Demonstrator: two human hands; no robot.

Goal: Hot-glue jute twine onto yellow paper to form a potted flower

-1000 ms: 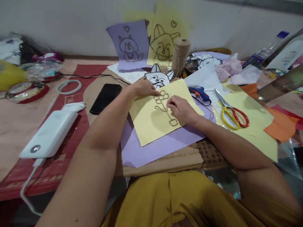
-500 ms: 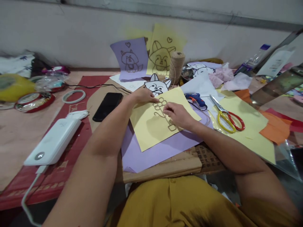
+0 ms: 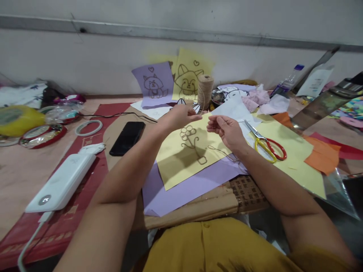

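Observation:
A yellow sheet [image 3: 170, 166] lies tilted on a purple sheet [image 3: 154, 200]. It bears a flower outline of brown twine [image 3: 188, 131], with a stem, curled leaves and a small box shape at the foot. My left hand [image 3: 181, 116] is above the sheet's far edge, its fingers pressed together and pointing right. Facing it across a small gap is my right hand [image 3: 227, 132], fingers curled in towards the thumb. Whatever either hand pinches is too small to make out. Loose twine [image 3: 219, 150] lies by my right wrist.
Scissors [image 3: 266, 141] with red and yellow handles lie right of my right hand. A phone [image 3: 127, 138], tape roll [image 3: 89, 128] and white power bank [image 3: 62, 183] are at left. Behind stand a twine spool [image 3: 205, 90] and fox pictures on purple [image 3: 144, 70] and yellow sheets [image 3: 208, 68].
Both hands have lifted off the twine flower towards the far edge of the yellow sheet, uncovering the stem and leaves. The right hand has turned, its fingers now facing the left hand. The view has tilted up.

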